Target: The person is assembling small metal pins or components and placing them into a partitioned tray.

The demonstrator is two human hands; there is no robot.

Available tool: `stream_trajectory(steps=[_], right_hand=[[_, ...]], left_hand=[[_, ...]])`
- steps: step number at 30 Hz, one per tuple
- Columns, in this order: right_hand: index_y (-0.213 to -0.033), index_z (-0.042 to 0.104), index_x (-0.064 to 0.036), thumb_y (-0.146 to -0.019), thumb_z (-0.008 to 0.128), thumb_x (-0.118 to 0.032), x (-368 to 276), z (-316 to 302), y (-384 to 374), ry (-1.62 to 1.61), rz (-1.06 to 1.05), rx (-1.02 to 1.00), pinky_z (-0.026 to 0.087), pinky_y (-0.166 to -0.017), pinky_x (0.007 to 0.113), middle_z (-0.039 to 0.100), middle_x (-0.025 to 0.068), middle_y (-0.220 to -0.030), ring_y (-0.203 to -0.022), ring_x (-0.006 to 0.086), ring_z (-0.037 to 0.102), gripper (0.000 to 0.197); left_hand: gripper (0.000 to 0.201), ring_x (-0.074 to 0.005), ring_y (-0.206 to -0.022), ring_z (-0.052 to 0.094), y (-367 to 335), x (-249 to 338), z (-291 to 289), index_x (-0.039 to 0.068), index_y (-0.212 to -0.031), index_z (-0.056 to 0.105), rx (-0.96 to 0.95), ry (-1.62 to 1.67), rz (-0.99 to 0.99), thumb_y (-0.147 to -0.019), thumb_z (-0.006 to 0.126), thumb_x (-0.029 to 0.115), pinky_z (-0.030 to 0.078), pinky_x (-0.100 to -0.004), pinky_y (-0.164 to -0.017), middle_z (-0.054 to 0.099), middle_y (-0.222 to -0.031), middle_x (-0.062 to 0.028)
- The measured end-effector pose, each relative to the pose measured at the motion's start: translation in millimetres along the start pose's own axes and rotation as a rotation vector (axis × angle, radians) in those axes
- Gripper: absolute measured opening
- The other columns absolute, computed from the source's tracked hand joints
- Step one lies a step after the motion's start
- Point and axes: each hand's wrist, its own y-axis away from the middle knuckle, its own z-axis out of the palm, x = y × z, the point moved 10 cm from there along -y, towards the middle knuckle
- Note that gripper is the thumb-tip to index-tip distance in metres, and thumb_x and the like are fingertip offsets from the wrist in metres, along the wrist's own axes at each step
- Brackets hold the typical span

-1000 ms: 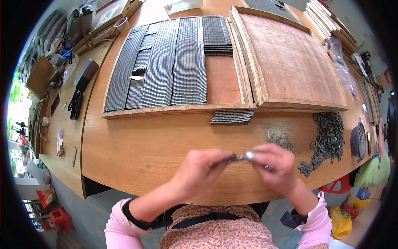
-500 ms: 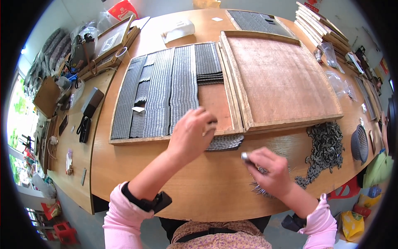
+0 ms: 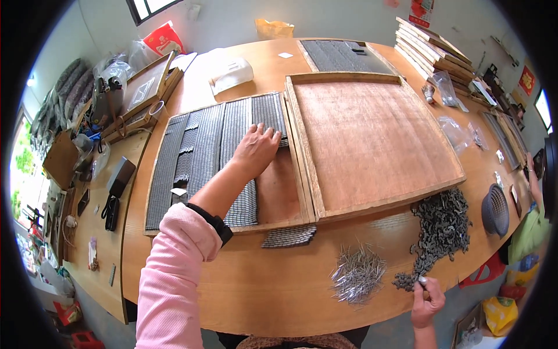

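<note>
My left hand [image 3: 257, 150] reaches over a shallow wooden tray [image 3: 232, 231] lined with columns of small grey metal pieces [image 3: 204, 145]. Its fingers curl down at the end of the rightmost column, and the fingertips are hidden. Bare tray bottom shows just below that hand. At the lower right, my right hand [image 3: 428, 301] is closed in a pinch at the tail of a heap of small dark pieces [image 3: 443, 225]; a silvery cap-like thing shows at its fingertips. What lies in the pinch is too small to make out. A pile of thin metal pins [image 3: 358, 273] lies left of it.
Another wooden tray [image 3: 372, 139] without pieces stands beside the filled one. A short block of joined grey pieces [image 3: 289, 237] lies in front. To the right is a grey plastic basket [image 3: 495, 210]; farther back are stacked wooden trays [image 3: 433, 49] and a clear plastic box [image 3: 231, 75].
My left hand has moved away from me, up to the rightmost column. My right hand has gone from above the pins to the dark heap's near end. The view has tilted up.
</note>
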Motion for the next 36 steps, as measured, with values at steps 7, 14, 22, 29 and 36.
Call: stream_trajectory(steps=[7,14,22,29,36], right_hand=[[-0.095,0.063,0.0043,-0.086,0.062,0.006,23.6,-2.0,8.4,0.009,0.065,0.105,0.039,-0.056,0.025,0.054,0.0038,-0.079,-0.066,0.0114,0.048,0.009],[-0.092,0.063,0.0039,-0.083,0.064,0.005,12.0,0.5,1.8,0.089,0.029,0.122,0.039,-0.055,0.026,0.054,0.0061,-0.074,-0.064,0.0143,0.050,0.009],[-0.090,0.063,0.0038,-0.082,0.064,0.006,12.8,0.5,4.2,0.085,0.045,0.118,0.040,-0.055,0.027,0.055,0.0075,-0.074,-0.063,0.0153,0.051,0.008],[-0.089,0.062,0.0042,-0.082,0.064,0.006,13.7,2.2,3.7,0.084,0.036,0.127,0.042,-0.056,0.027,0.057,0.0087,-0.075,-0.064,0.0161,0.053,0.008],[-0.091,0.063,0.0036,-0.082,0.065,0.006,6.7,0.6,1.6,0.116,0.018,0.138,0.043,-0.057,0.028,0.059,0.0092,-0.076,-0.064,0.0169,0.054,0.009]], left_hand=[[0.057,-0.0368,-0.134,0.043,-9.5,-17.9,8.6,-0.001,-0.136,0.048,-0.145,0.225,-0.163,-0.080,0.055,0.006,0.035,-0.0452,-0.110,0.049,-0.142,-0.0186],[0.072,-0.0359,-0.138,0.037,-5.9,-23.7,15.4,0.001,-0.143,0.040,-0.142,0.210,-0.307,-0.076,0.065,0.010,0.032,-0.0449,-0.112,0.040,-0.149,-0.0200],[0.083,-0.0313,-0.123,0.050,-31.7,-47.7,24.0,0.004,-0.128,0.051,-0.337,0.274,-0.297,-0.057,0.083,0.031,0.040,-0.0441,-0.105,0.053,-0.127,-0.0132],[0.096,-0.0332,-0.126,0.045,-39.9,-57.6,39.2,0.004,-0.134,0.048,-0.518,0.305,-0.304,-0.052,0.085,0.039,0.039,-0.0458,-0.106,0.048,-0.132,-0.0134],[0.095,-0.0337,-0.131,0.042,-41.5,-53.4,40.9,0.006,-0.132,0.050,-0.576,0.275,-0.301,-0.051,0.087,0.039,0.036,-0.0521,-0.107,0.047,-0.136,-0.0137]])
